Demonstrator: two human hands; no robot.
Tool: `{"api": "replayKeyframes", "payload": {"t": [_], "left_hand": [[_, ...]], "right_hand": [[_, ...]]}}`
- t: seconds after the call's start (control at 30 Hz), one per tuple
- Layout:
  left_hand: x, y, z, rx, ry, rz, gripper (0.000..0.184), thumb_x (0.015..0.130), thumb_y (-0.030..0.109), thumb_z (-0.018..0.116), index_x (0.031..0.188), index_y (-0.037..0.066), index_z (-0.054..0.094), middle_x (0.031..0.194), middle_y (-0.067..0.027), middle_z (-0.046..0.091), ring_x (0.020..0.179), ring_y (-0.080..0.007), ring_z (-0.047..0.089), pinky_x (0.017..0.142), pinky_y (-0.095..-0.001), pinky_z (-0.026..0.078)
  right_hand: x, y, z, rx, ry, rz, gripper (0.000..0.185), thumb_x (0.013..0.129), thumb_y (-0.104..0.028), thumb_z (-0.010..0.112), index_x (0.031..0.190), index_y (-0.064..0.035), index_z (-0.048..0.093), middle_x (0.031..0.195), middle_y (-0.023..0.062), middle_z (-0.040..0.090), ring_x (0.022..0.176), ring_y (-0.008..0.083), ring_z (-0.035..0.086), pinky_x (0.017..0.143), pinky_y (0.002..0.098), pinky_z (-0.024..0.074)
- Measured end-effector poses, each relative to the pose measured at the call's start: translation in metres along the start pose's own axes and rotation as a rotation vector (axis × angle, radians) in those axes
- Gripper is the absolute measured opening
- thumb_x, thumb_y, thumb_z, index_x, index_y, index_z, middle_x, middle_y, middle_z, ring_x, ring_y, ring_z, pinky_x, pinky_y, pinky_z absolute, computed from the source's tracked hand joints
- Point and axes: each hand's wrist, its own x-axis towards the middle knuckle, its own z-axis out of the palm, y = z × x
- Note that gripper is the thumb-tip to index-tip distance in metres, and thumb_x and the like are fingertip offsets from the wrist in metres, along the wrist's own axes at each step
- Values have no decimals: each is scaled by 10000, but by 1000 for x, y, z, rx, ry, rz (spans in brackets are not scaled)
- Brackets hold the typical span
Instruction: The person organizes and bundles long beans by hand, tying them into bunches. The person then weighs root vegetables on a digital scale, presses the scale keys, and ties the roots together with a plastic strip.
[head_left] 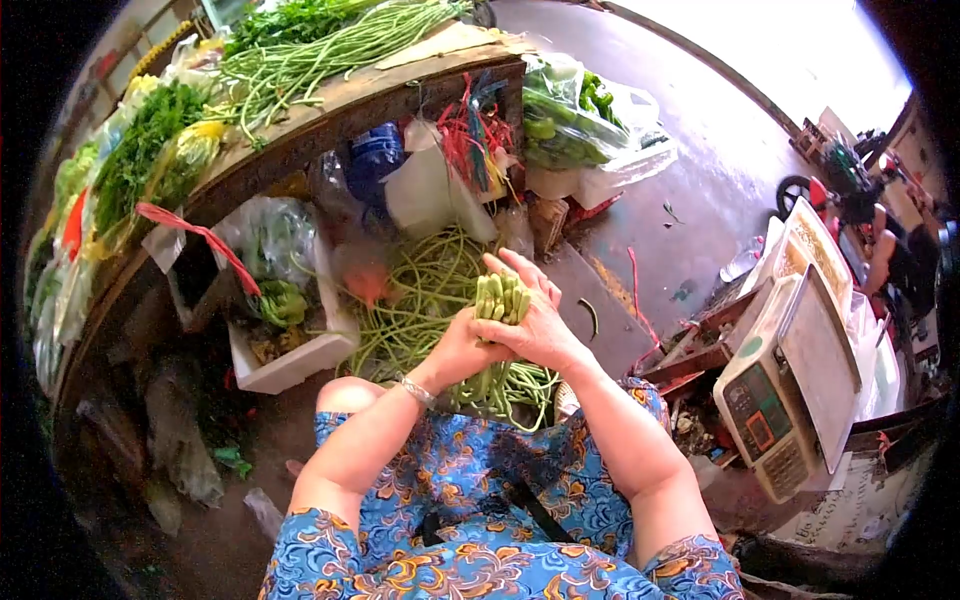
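Observation:
A bundle of long green beans (502, 299) stands upright between my hands, its cut-looking ends facing up and the rest hanging down over my lap. My left hand (462, 348), with a bracelet at the wrist, is wrapped round the bundle from the left. From the other side my right hand (543, 328) grips it, thumb across the front and some fingers reaching out behind. Below and beyond my hands lies a heap of loose long beans (410, 290) on the floor.
A wooden stall table (440, 68) with greens and long beans stands ahead and left. Beneath it is a white foam box (285, 368). Bagged green peppers (565, 125) stand at its end. At right is a weighing scale (775, 405); a loose bean (590, 318) lies nearby.

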Motion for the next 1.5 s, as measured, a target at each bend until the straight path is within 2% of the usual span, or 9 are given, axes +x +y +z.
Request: {"api": "replayKeyframes", "payload": {"t": [0.07, 0.13, 0.3, 0.43, 0.73, 1.03, 1.13, 1.4, 1.5], "left_hand": [[0, 0, 1, -10, 16, -14, 387, 760, 29, 749, 1121, 11, 608, 1085, -30, 653, 995, -126, 607, 863, -304, 520], [1, 5, -1, -203, 0, -160, 321, 762, 19, 742, 1068, 7, 642, 1009, -35, 678, 964, -122, 615, 837, -297, 527], [-4, 3, -1, -57, -115, -183, 373, 746, 100, 788, 1076, 15, 636, 1028, -35, 671, 998, -130, 601, 873, -313, 494], [-4, 3, 0, -236, 18, -90, 483, 717, 129, 812, 1131, 11, 595, 1089, -50, 646, 1050, -129, 574, 894, -305, 481], [-7, -2, -7, -100, -259, -169, 597, 607, 139, 874, 1118, -6, 602, 1095, -58, 640, 1047, -166, 567, 936, -338, 463], [-9, 2, -9, -42, -106, -52, 542, 636, 76, 846, 1096, 7, 568, 1041, -34, 625, 1003, -137, 587, 863, -293, 496], [-17, 19, -16, -15, 86, -200, 409, 679, 77, 821, 1017, 15, 599, 921, -13, 652, 868, -125, 629, 772, -282, 523], [-33, 23, -52, -345, 261, -181, 261, 793, 75, 761, 988, 44, 590, 850, -29, 642, 763, -148, 636, 685, -303, 548], [-32, 18, -57, -383, 236, -230, 222, 790, 51, 756, 952, 34, 607, 833, -25, 655, 754, -117, 634, 680, -274, 543]], "right_hand": [[1, -1, -1, 20, -37, 15, 1059, 697, -314, 836, 1509, -79, 198, 1438, 165, 427, 1326, 308, 395, 1099, 416, 286], [7, -18, -8, 813, 122, 144, 1016, 734, -251, 813, 1523, -101, 192, 1431, 155, 438, 1328, 316, 416, 1076, 403, 335], [14, -26, -2, 389, 190, -126, 343, 749, -59, 748, 1079, -31, 661, 1109, 147, 631, 1028, 257, 629, 865, 314, 493], [18, -31, 5, 408, 265, -116, 109, 760, 12, 663, 840, -14, 594, 828, 93, 596, 743, 215, 603, 673, 306, 491], [10, -34, 13, 452, 231, -137, 102, 760, 31, 655, 821, -13, 586, 802, 96, 601, 698, 215, 581, 630, 298, 474], [25, -38, 15, 525, 178, -138, 82, 773, 28, 644, 827, -15, 599, 823, 62, 620, 756, 176, 590, 680, 281, 472], [40, -28, 10, 1015, -89, 226, 239, 897, -128, 593, 1116, -34, 611, 1047, 17, 641, 961, 109, 589, 876, 248, 451], [125, 171, 51, 508, 41, 606, 519, 926, -194, 602, 1381, 1, 449, 1356, 144, 542, 1271, 244, 487, 1072, 342, 358], [162, 235, 83, 369, 69, 586, 718, 841, -111, 622, 1488, -78, 310, 1369, 94, 515, 941, 135, 593, 637, 295, 512]]}}
